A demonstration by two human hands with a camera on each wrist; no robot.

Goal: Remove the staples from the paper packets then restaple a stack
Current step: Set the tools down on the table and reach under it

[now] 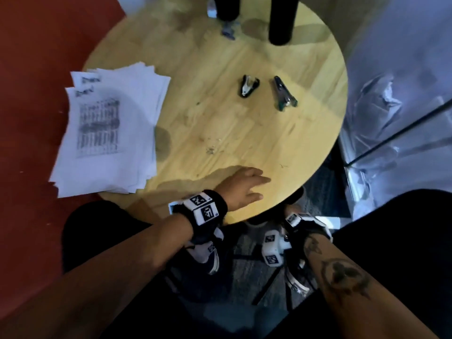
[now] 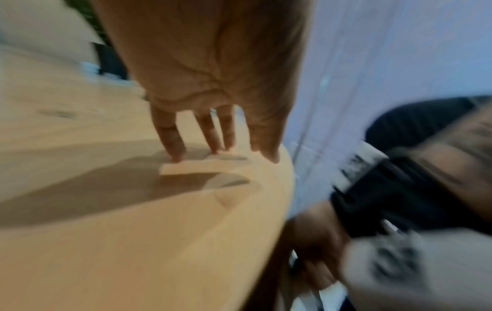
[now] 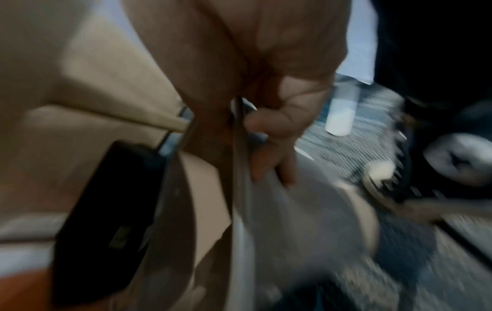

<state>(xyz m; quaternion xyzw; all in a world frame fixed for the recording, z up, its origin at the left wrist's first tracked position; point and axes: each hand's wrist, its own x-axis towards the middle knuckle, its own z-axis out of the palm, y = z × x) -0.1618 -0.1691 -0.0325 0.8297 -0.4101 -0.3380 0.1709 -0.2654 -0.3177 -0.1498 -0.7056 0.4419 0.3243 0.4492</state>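
Observation:
My left hand point(image 1: 244, 185) lies flat with straight fingers on the round wooden table point(image 1: 269, 143) near its front edge; the fingertips point(image 2: 175, 156) touch the wood. My right hand point(image 1: 289, 209) is below the table rim, mostly hidden in the head view. In the blurred right wrist view it point(image 3: 266, 147) grips a pale sheaf point(image 3: 279, 221) that looks like a paper packet. A loose stack of printed papers point(image 1: 110, 133) overhangs the table's left edge. A black staple remover point(image 1: 248, 86) and a dark stapler point(image 1: 285, 94) lie at mid-table. Small loose staples point(image 1: 212, 148) are scattered nearby.
Two black posts point(image 1: 281, 20) stand at the table's back. Clear plastic sheeting point(image 1: 391, 94) is at the right, red floor point(image 1: 31, 94) at the left. My knees and shoes point(image 1: 205, 255) are under the front edge, above grey carpet.

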